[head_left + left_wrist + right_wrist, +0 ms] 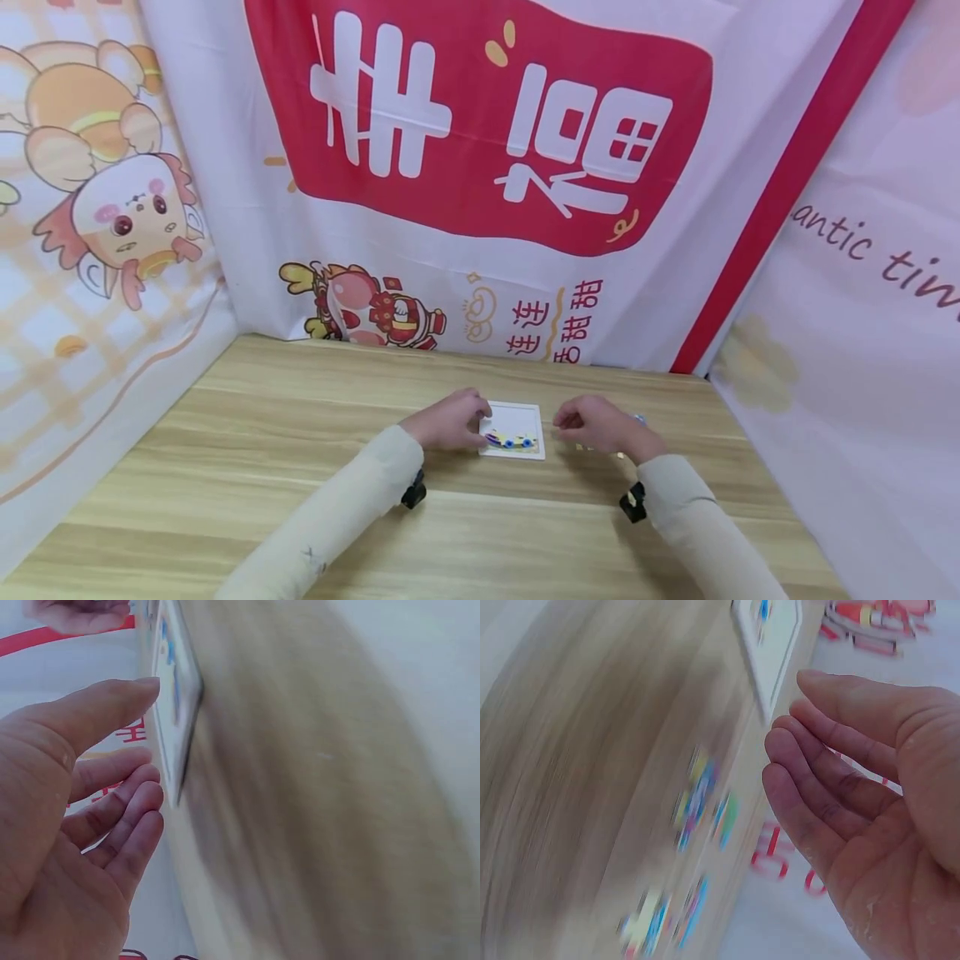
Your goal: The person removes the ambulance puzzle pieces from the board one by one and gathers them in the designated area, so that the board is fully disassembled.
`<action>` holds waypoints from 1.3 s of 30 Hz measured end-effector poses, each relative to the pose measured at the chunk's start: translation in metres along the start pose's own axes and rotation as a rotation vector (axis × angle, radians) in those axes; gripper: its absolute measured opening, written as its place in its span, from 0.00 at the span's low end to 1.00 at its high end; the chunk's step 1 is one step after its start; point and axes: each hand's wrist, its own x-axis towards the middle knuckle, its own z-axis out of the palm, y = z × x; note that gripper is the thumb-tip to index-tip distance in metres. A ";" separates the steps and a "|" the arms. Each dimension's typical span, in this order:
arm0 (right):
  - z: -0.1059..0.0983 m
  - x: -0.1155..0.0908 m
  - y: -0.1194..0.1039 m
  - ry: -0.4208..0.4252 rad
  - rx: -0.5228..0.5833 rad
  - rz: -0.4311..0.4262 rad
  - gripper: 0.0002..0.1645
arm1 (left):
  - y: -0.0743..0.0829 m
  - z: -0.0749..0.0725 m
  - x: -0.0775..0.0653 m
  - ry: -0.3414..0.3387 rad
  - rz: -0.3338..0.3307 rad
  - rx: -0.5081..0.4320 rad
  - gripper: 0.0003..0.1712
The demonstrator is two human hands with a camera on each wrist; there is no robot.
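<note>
A small white square puzzle tray (517, 417) lies flat on the table. Colourful puzzle pieces (512, 443), yellow with blue round shapes, line its near side. My left hand (453, 419) is at the tray's left edge, thumb and fingers loosely bent and apart; in the left wrist view the thumb overlaps the tray's rim, and I cannot tell whether it touches. To the right of the tray hovers my right hand (592, 422), its fingers relaxed and holding nothing. Several loose puzzle pieces (697, 795) lie on the table near it, blurred in the right wrist view.
The wood-grain table (480, 533) meets a printed cloth (480, 225) with red and white patterns at its back. Similar cloth walls stand at the left (97, 275) and right (847, 333). A dark wrist camera (413, 490) sits on the left wrist, another (633, 502) on the right.
</note>
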 end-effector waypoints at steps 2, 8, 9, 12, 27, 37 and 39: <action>0.004 0.007 -0.012 -0.015 -0.017 -0.024 0.07 | -0.004 0.002 -0.002 0.007 0.021 -0.004 0.29; 0.020 0.031 -0.043 -0.057 -0.041 -0.059 0.11 | -0.009 0.009 -0.005 0.024 0.055 -0.007 0.28; 0.023 0.035 -0.047 -0.060 -0.040 -0.068 0.12 | -0.009 0.010 -0.005 0.027 0.065 0.002 0.28; 0.030 0.045 -0.056 -0.065 -0.041 -0.088 0.15 | -0.007 0.011 -0.005 0.032 0.090 0.010 0.27; 0.051 0.061 -0.057 -0.055 -0.059 -0.171 0.18 | -0.010 0.011 -0.005 0.039 0.095 -0.011 0.22; 0.043 0.063 -0.060 -0.096 -0.120 -0.156 0.17 | -0.012 0.011 -0.002 0.035 0.080 -0.031 0.23; 0.043 0.064 -0.061 -0.102 -0.125 -0.150 0.16 | -0.013 0.011 -0.001 0.034 0.080 -0.033 0.23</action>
